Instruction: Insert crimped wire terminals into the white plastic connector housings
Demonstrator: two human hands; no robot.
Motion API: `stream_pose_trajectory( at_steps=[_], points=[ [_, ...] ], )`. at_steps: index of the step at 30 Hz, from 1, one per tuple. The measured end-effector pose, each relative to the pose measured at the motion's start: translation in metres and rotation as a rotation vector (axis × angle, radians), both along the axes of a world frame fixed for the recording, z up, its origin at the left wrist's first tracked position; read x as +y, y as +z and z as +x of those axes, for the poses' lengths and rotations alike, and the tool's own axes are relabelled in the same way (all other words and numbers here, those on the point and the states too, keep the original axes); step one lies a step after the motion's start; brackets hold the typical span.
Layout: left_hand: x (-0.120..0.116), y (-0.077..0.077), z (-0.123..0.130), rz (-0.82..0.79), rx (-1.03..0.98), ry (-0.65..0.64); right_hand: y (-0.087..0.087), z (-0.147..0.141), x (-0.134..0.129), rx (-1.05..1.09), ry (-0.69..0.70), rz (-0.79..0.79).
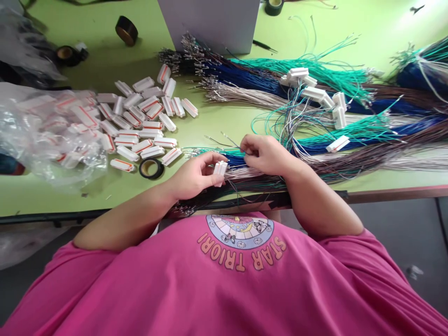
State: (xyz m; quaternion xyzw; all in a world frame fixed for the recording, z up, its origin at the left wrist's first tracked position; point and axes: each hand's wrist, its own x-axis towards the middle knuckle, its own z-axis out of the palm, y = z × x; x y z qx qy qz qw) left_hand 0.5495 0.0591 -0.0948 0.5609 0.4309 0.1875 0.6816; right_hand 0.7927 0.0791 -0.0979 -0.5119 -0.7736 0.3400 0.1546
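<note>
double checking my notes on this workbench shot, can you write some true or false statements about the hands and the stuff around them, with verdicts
1. The left hand holds a white connector. True.
2. The right hand grips a roll of tape. False: it pinches a thin wire.
3. Blue wires lie to the right of the plastic bag. True.
4. The black tape roll nearest the left hand stands on its edge. False: it lies flat.
5. Many loose connectors lie outside the bag, on the green table. True.
</note>
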Motion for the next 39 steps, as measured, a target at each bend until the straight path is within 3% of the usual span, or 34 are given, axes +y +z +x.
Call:
stream_pose_trajectory(
  at_steps=[5, 9, 16, 31, 39],
  points=[
    [0.002, -0.012, 0.001, -0.036, -0.109, 0.071, 0.000, -0.004, -0.006, 0.234, -0.027, 0.049],
    [0.007, -0.022, 0.004, -0.148, -0.273, 0.176, -0.004, -0.012, -0.013, 0.440, -0.041, -0.040],
    [0.011, -0.021, 0.008, -0.297, -0.396, 0.258, -0.009, -0.018, -0.018, 0.244, -0.032, 0.100],
    [0.013, -0.024, 0.006, -0.244, -0.289, 0.251, -0.009, -0.019, -0.024, -0.136, 0.029, 0.342],
    [0.007, -0.026, 0.009, -0.019, -0.149, 0.202, -0.012, -0.033, -0.027, 0.034, -0.011, 0.076]
  ],
)
